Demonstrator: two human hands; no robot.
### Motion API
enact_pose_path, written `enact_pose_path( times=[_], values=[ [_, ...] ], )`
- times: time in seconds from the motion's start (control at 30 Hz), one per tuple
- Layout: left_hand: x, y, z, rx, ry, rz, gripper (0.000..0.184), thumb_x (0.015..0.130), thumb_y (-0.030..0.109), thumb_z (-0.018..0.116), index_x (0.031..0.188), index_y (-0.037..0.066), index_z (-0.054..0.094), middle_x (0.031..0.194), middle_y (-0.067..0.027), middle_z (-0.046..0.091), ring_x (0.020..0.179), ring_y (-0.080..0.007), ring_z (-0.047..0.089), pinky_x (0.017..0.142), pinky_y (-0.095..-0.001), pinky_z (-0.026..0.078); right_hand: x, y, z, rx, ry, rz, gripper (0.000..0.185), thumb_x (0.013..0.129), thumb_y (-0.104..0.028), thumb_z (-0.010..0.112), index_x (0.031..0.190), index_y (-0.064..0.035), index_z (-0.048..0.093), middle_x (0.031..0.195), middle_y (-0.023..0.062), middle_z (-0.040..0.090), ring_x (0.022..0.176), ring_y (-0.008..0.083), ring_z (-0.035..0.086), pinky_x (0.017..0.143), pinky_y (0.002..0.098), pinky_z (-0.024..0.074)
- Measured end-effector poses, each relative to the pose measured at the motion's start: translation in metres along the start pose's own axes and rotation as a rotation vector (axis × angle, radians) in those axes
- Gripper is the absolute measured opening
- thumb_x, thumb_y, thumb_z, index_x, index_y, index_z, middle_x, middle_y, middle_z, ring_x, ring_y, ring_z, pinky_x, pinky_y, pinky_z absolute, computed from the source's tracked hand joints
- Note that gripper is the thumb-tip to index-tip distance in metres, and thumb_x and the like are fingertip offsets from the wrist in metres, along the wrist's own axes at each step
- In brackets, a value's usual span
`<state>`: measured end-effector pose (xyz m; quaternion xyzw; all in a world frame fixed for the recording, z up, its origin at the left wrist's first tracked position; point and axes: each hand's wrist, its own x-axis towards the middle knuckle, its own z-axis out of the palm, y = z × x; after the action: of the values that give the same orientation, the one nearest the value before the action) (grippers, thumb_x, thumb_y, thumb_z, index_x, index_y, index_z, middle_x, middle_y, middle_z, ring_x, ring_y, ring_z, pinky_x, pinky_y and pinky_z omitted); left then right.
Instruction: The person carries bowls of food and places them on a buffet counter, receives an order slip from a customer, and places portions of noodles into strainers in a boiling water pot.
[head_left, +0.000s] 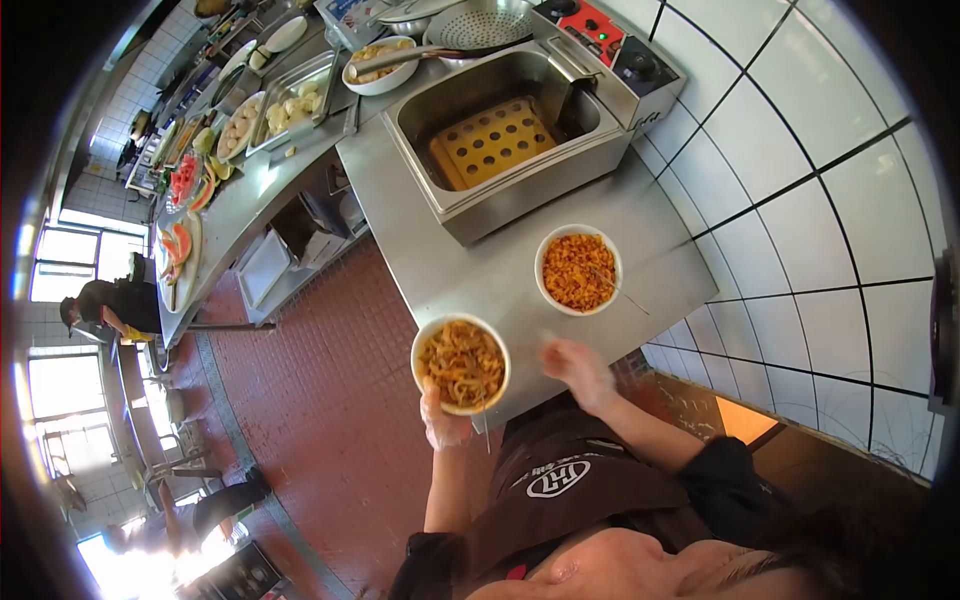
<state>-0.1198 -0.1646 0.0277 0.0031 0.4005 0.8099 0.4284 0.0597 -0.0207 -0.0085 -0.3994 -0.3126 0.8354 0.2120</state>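
My left hand (447, 424) grips a white bowl (417, 352) from its near side, thumb over the rim. Brown, glossy strips of food (462, 362) fill this bowl, and a thin handle hangs from its near edge. The bowl is at the front left corner of the steel counter (480, 295). To its right, my right hand (580, 374) is above the counter's front edge, its fingers smeared by motion. A second white bowl (539, 262), full of chopped orange-red food (579, 272), stands on the counter beyond my right hand, with a thin handle sticking out.
A steel deep fryer (520, 195) with a perforated plate in yellow liquid stands behind the bowls. A white tiled wall (780, 180) bounds the right. Trays of food (292, 108) line another counter at left. A person (115, 305) is at far left, and another person's leg (232, 502) shows lower left.
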Motion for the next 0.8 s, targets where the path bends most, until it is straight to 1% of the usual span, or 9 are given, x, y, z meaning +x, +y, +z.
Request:
enact_pose_path(
  times=[0.07, 0.13, 0.2, 0.3, 0.4, 0.57, 0.67, 0.73, 0.8],
  values=[
    [-0.008, -0.001, 0.005, -0.063, 0.038, -0.030, 0.055, 0.085, 0.032, 0.056, 0.125, -0.003, 0.041, 0.121, -0.0169, 0.051, 0.110, -0.0303, 0.053, 0.091, -0.0471, 0.046, -0.013, -0.016, -0.068, -0.343, 0.123, -0.067, 0.025, 0.092, -0.027, 0.045, 0.096, -0.0066, 0.059, 0.090, 0.0047, 0.060, 0.083, 0.0133, 0.059, 0.071, 0.0271, 0.0506],
    [-0.030, 0.006, -0.013, -0.083, 0.170, -0.028, 0.055, 0.084, 0.032, 0.055, 0.124, -0.004, 0.042, 0.119, -0.0179, 0.052, 0.108, -0.0309, 0.054, 0.091, -0.0478, 0.046, 0.010, -0.023, -0.145, -0.161, 0.061, -0.194, 0.026, 0.092, -0.025, 0.043, 0.107, -0.0073, 0.054, 0.098, 0.0069, 0.060, 0.087, 0.0145, 0.059, 0.072, 0.0277, 0.0508],
    [-0.039, 0.001, -0.030, -0.016, 0.358, 0.019, 0.056, 0.083, 0.032, 0.055, 0.123, -0.006, 0.042, 0.120, -0.0194, 0.051, 0.107, -0.0312, 0.054, 0.091, -0.0463, 0.046, 0.028, -0.079, -0.138, -0.343, 0.213, -0.099, 0.052, 0.091, -0.034, 0.049, 0.135, -0.0117, 0.035, 0.127, 0.0102, 0.048, 0.099, 0.0210, 0.058, 0.074, 0.0291, 0.0500],
    [-0.057, 0.018, 0.015, -0.101, 0.309, 0.078, 0.058, 0.082, 0.032, 0.055, 0.126, -0.004, 0.041, 0.123, -0.0197, 0.050, 0.110, -0.0311, 0.053, 0.095, -0.0448, 0.044, 0.072, -0.125, -0.124, -0.498, 0.011, 0.022, 0.062, 0.085, -0.045, 0.051, 0.135, -0.0134, 0.035, 0.123, 0.0079, 0.051, 0.096, 0.0207, 0.058, 0.062, 0.0288, 0.0504],
    [-0.058, -0.008, -0.016, -0.221, 0.165, 0.154, 0.050, 0.088, 0.026, 0.048, 0.134, 0.009, 0.036, 0.125, -0.0167, 0.049, 0.112, -0.0309, 0.051, 0.095, -0.0452, 0.043, 0.089, -0.154, -0.086, -0.603, -0.153, 0.090, 0.058, 0.083, -0.037, 0.053, 0.131, -0.0088, 0.040, 0.112, 0.0102, 0.057, 0.082, 0.0205, 0.063, 0.057, 0.0283, 0.0522],
    [-0.073, -0.018, -0.009, -0.217, 0.264, 0.277, 0.062, 0.082, 0.029, 0.058, 0.134, 0.005, 0.035, 0.129, -0.0169, 0.046, 0.115, -0.0300, 0.049, 0.099, -0.0445, 0.039, 0.118, -0.162, -0.075, -0.746, -0.250, 0.206, 0.050, 0.077, -0.025, 0.052, 0.122, -0.0061, 0.045, 0.105, 0.0121, 0.060, 0.076, 0.0221, 0.065, 0.052, 0.0310, 0.0540],
    [-0.079, -0.025, -0.008, -0.218, 0.240, 0.317, 0.062, 0.082, 0.031, 0.059, 0.133, 0.006, 0.035, 0.128, -0.0169, 0.046, 0.115, -0.0289, 0.048, 0.100, -0.0444, 0.038, 0.224, -0.127, -0.176, -0.954, -0.547, 0.061, 0.047, 0.072, -0.013, 0.046, 0.116, 0.0030, 0.046, 0.102, 0.0164, 0.060, 0.079, 0.0283, 0.065, 0.053, 0.0373, 0.0559],
    [-0.082, -0.030, -0.012, -0.227, 0.291, 0.294, 0.061, 0.082, 0.032, 0.059, 0.133, 0.007, 0.036, 0.128, -0.0165, 0.047, 0.117, -0.0286, 0.047, 0.100, -0.0444, 0.038, 0.167, -0.151, -0.106, -0.615, -0.345, 0.419, 0.046, 0.070, -0.010, 0.045, 0.113, 0.0076, 0.046, 0.102, 0.0184, 0.060, 0.080, 0.0302, 0.065, 0.054, 0.0393, 0.0563],
    [-0.083, -0.030, -0.008, -0.288, 0.234, 0.323, 0.058, 0.083, 0.030, 0.058, 0.132, 0.007, 0.037, 0.128, -0.0168, 0.047, 0.117, -0.0294, 0.047, 0.101, -0.0453, 0.037, 0.175, -0.146, -0.105, -0.563, -0.328, 0.393, 0.047, 0.069, -0.009, 0.045, 0.112, 0.0110, 0.045, 0.101, 0.0205, 0.059, 0.081, 0.0308, 0.065, 0.056, 0.0410, 0.0567]
  ],
)
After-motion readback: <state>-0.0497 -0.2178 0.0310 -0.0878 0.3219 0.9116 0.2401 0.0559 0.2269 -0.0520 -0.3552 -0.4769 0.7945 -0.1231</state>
